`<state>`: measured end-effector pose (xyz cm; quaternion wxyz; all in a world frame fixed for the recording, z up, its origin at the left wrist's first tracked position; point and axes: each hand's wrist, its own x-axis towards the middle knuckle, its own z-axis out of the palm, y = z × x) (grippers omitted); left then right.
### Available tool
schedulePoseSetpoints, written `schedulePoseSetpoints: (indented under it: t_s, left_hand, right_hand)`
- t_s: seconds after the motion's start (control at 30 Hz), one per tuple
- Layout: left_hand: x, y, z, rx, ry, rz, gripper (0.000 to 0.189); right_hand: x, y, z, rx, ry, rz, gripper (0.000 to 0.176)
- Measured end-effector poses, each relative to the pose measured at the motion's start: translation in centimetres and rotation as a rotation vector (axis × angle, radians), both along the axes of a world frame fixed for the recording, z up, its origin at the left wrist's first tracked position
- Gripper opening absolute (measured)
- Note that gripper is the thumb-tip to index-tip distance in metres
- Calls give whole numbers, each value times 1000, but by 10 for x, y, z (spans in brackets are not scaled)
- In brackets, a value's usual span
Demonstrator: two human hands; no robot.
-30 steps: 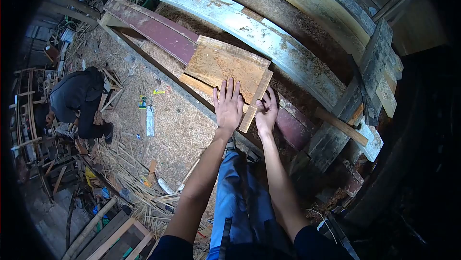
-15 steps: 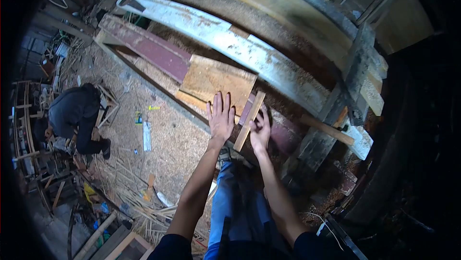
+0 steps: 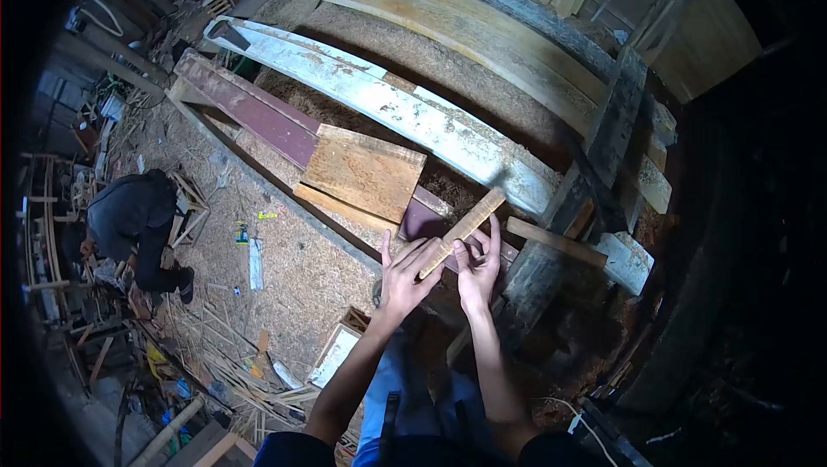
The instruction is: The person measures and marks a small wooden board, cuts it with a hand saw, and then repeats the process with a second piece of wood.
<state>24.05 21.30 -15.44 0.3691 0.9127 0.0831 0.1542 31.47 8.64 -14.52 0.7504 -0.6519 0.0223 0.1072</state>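
Observation:
A narrow wooden strip (image 3: 465, 233) is held at a slant in front of me. My right hand (image 3: 478, 282) grips its middle, with the thumb on the near face and fingers around the far side. At the lower end my left hand (image 3: 408, 282) has hold of it, some fingers passing behind the wood and one pointing up. Just beyond the left hand, a flat wooden board (image 3: 366, 170) rests across a maroon plank (image 3: 267, 127). A thinner piece of wood (image 3: 345, 207) lies along the board's near edge.
A long white-painted plank (image 3: 388, 96) and a curved pale plank (image 3: 448, 15) lie farther back. To the right, a wooden handle (image 3: 556, 241) juts over a heavy beam (image 3: 616, 131). On the left, a person (image 3: 133, 217) crouches on the shaving-covered floor (image 3: 284, 269).
My left hand has left the board and come to the wooden strip. The strip has been lifted and tilted further right in my right hand. My view has shifted slightly.

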Motion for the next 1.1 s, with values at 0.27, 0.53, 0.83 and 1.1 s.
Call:
schedulePoseSetpoints:
  t_s: [0.27,0.53,0.83,1.1]
  left_hand:
    - [-15,-102,20,63,-102,234,38]
    - [16,-197,26,103,-45,245,39]
    - [74,-237,0,72,-23,237,38]
    - [24,-227,8,110,52,301,37]
  right_hand:
    - [18,-107,30,-338,-249,188,62]
    - [149,-244,28,-1142,-736,107,54]
    - [198,-282,-21,-1394,-569,217,69]
    - [196,-298,-3,-980,-692,100,62]
